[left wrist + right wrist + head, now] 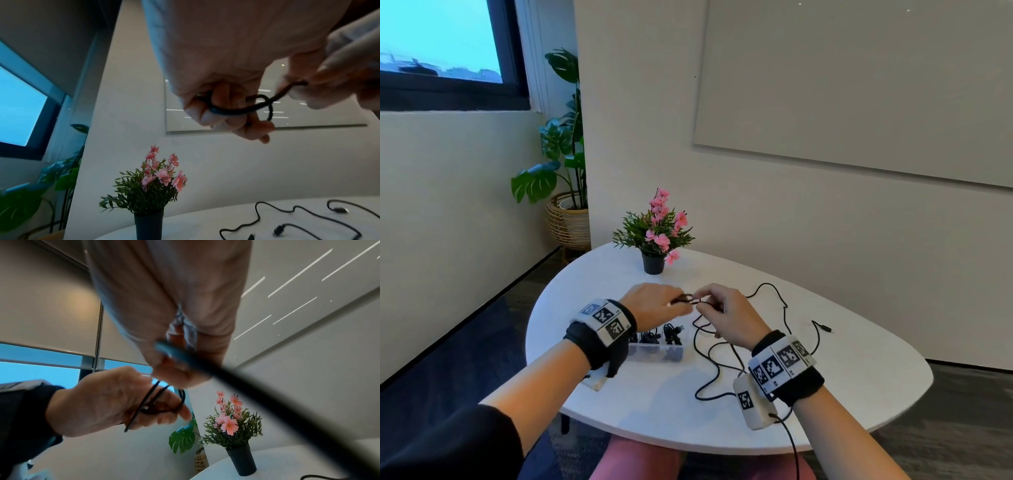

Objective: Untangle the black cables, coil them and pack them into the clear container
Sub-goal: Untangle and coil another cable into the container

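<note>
Both hands meet above the table [825, 359]: left hand [654, 305] grips the black cable [690, 298] loops, right hand [726, 315] pinches its strand.

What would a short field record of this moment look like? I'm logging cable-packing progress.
left hand: holds a small coil of black cable
right hand: pinches the same cable, feeding it to the coil
loose cables: sprawled on the white table
clear container: near the left wrist, coiled cables inside
potted flowers: far edge

clear container [654, 351] partly hidden behind left wrist; near cable [246, 381] blurred
</note>
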`<state>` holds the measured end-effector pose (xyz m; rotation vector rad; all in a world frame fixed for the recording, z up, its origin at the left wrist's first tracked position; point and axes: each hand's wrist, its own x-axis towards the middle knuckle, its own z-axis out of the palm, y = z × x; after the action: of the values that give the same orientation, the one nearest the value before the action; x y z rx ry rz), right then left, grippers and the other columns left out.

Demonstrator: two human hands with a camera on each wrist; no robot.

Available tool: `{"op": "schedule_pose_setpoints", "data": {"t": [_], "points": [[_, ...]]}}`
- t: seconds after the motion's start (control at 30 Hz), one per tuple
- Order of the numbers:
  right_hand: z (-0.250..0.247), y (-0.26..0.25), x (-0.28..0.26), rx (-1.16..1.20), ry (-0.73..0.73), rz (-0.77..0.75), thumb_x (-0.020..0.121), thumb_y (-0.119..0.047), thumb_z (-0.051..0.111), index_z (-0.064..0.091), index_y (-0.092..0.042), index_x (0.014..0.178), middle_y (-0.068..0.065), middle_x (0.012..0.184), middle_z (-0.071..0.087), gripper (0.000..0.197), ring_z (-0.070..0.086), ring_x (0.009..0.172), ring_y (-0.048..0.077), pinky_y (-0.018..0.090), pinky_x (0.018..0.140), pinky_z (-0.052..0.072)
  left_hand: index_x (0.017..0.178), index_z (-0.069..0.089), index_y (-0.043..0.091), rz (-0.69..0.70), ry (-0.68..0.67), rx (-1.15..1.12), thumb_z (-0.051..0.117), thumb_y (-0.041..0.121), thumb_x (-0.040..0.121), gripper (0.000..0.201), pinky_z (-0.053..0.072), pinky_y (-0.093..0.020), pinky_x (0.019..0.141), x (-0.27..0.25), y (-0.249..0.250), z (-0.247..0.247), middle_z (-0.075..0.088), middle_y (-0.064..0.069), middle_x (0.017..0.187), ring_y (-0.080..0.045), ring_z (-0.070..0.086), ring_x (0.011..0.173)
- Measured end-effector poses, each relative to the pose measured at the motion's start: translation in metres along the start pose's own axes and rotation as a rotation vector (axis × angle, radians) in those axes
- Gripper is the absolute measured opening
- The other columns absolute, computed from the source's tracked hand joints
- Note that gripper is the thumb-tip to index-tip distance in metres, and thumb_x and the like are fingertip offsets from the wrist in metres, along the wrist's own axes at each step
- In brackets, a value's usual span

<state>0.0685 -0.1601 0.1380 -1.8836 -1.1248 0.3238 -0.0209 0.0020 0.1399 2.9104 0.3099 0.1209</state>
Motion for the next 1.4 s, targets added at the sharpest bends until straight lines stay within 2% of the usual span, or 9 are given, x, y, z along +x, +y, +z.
{"op": "schedule_pose_setpoints", "data": {"t": [0.17, 0.37, 0.57, 0.73, 0.83, 0.97, 1.07, 1.23, 1.4], "points": [[-0.001, 0.012, 0.000, 0.026, 0.034, 0.018, 0.087, -0.021, 0.064, 0.061, -0.016, 0.096, 0.007, 0.073, 0.055, 0.010, 0.044, 0.047, 0.003, 0.017, 0.041, 0.037, 0.101, 0.064, 0.026, 0.012, -0.172, 0.024, 0.036, 0.045, 0.097, 0.034, 0.038, -0.030, 0.071, -0.005, 0.001, 0.002, 0.060, 0.004, 0.086, -0.016, 0.053, 0.080], [-0.013, 0.021, 0.003, -0.020, 0.119, -0.028, 0.087, -0.027, 0.064, 0.067, -0.016, 0.086, 0.010, 0.076, 0.066, 0.011, 0.058, 0.066, 0.017, 0.030, 0.067, 0.047, 0.084, 0.054, 0.014, -0.051, -0.174, -1.107, 0.031, 0.026, 0.102, 0.032, 0.046, -0.032, 0.085, -0.007, -0.005, 0.002, 0.055, 0.000, 0.074, -0.013, 0.064, 0.084], [-0.023, 0.020, -0.006, 0.169, 0.243, -0.074, 0.094, -0.021, 0.054, 0.069, -0.017, 0.078, -0.010, 0.060, 0.055, 0.022, 0.045, 0.057, 0.001, 0.012, 0.060, 0.036, 0.089, 0.052, 0.008, -0.193, 0.118, -1.855, 0.029, 0.032, 0.102, 0.036, 0.050, -0.043, 0.092, -0.006, -0.012, -0.013, 0.065, -0.017, 0.116, -0.028, 0.060, 0.114], [-0.003, 0.023, -0.008, 0.056, 0.096, -0.050, 0.095, -0.035, 0.048, 0.071, -0.034, 0.089, 0.014, 0.086, 0.069, 0.024, 0.061, 0.079, 0.020, 0.041, 0.082, 0.049, 0.076, 0.046, 0.016, -0.238, 0.298, -1.995, 0.020, 0.036, 0.103, 0.043, 0.047, -0.047, 0.095, 0.002, -0.004, -0.017, 0.062, -0.019, 0.121, -0.028, 0.060, 0.114], [0.008, 0.012, -0.014, -0.013, -0.112, -0.034, 0.097, -0.023, 0.048, 0.068, -0.021, 0.109, -0.031, 0.068, 0.063, 0.024, 0.057, 0.071, -0.013, 0.011, 0.073, 0.042, 0.075, 0.044, 0.017, -0.242, 0.326, -2.047, 0.019, 0.038, 0.103, 0.043, 0.053, -0.050, 0.086, 0.005, 0.000, -0.021, 0.066, -0.010, 0.099, -0.023, 0.068, 0.098], [0.015, 0.001, -0.016, -0.048, -0.246, -0.051, 0.096, -0.016, 0.052, 0.063, -0.008, 0.119, -0.033, 0.050, 0.054, 0.028, 0.051, 0.055, -0.017, 0.002, 0.055, 0.034, 0.081, 0.039, 0.018, -0.377, 0.327, -1.984, 0.028, 0.038, 0.102, 0.031, 0.045, -0.019, 0.041, 0.005, 0.003, -0.019, 0.043, 0.001, 0.071, -0.005, 0.045, 0.042], [0.011, -0.003, -0.012, -0.079, -0.211, -0.045, 0.095, -0.020, 0.054, 0.066, -0.011, 0.116, -0.034, 0.049, 0.053, 0.026, 0.050, 0.053, -0.016, 0.003, 0.053, 0.034, 0.079, 0.040, 0.016, -0.394, 0.310, -1.749, 0.033, 0.039, 0.101, 0.032, 0.027, -0.014, 0.037, 0.004, 0.004, -0.014, 0.047, 0.000, 0.074, -0.004, 0.031, 0.042], [0.006, 0.009, -0.008, -0.106, -0.107, -0.041, 0.092, -0.026, 0.058, 0.072, -0.018, 0.105, -0.023, 0.065, 0.059, 0.021, 0.051, 0.058, -0.010, 0.010, 0.060, 0.033, 0.084, 0.046, 0.010, -0.318, 0.255, -1.754, 0.032, 0.036, 0.101, 0.034, 0.032, -0.014, 0.040, -0.003, 0.008, -0.014, 0.061, -0.008, 0.096, -0.006, 0.037, 0.048], [0.012, 0.016, -0.011, -0.088, -0.045, -0.022, 0.091, -0.025, 0.059, 0.073, -0.018, 0.103, -0.019, 0.080, 0.065, 0.020, 0.055, 0.067, -0.014, 0.005, 0.065, 0.037, 0.131, 0.038, -0.010, -0.159, 0.124, -1.752, 0.031, 0.028, 0.102, 0.048, 0.042, -0.015, 0.050, -0.008, 0.008, -0.020, 0.070, -0.009, 0.110, -0.008, 0.054, 0.060]]}}
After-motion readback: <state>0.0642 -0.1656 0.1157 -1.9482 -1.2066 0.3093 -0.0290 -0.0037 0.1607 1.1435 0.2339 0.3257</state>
